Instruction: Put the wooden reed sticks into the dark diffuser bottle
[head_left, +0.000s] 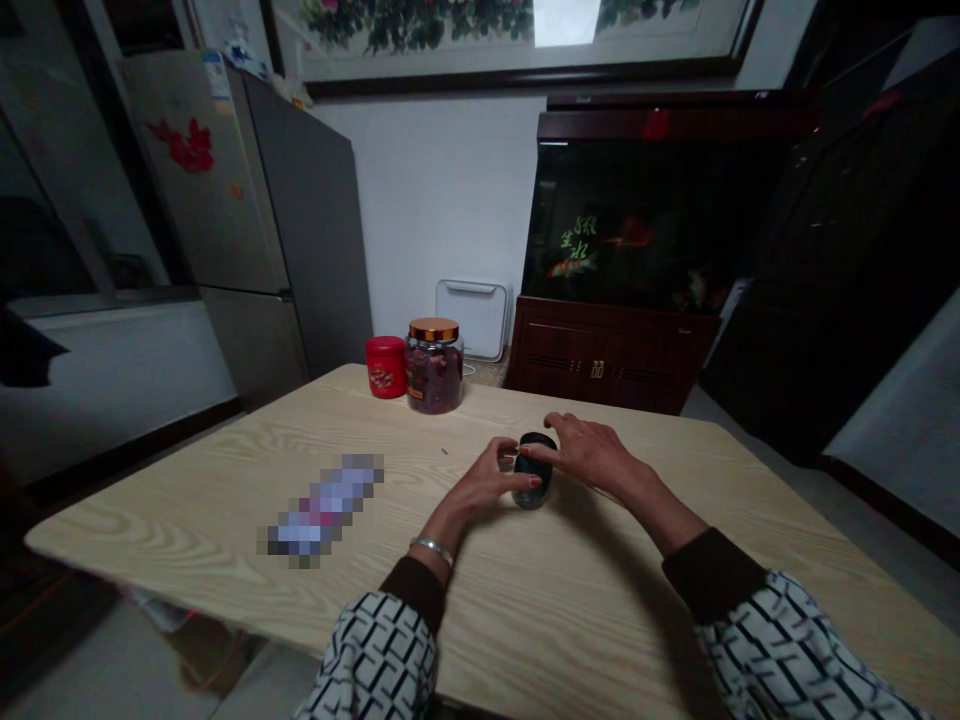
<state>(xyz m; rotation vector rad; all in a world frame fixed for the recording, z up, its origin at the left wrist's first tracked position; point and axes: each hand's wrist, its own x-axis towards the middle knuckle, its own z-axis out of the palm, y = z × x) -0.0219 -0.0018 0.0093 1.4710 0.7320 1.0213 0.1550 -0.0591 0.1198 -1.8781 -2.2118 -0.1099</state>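
Beyond both hands stand a grey refrigerator (pixel 247 230) and a dark-framed aquarium (pixel 645 220). A pale wood-grain table (pixel 187 520) lies beneath the hands. Ahead of the left hand (pixel 487 478) sit a copper-lidded glass jar (pixel 434 368) and a glossy red tin (pixel 385 366). Between that hand and the right hand (pixel 589 450), a dark cylindrical container (pixel 534 472) stands roughly upright, its long axis rising from the table. Both hands curve inward, fingertips meeting at its upper part; whether they grip it is hard to tell. A silver bangle (pixel 432 548) circles the left wrist.
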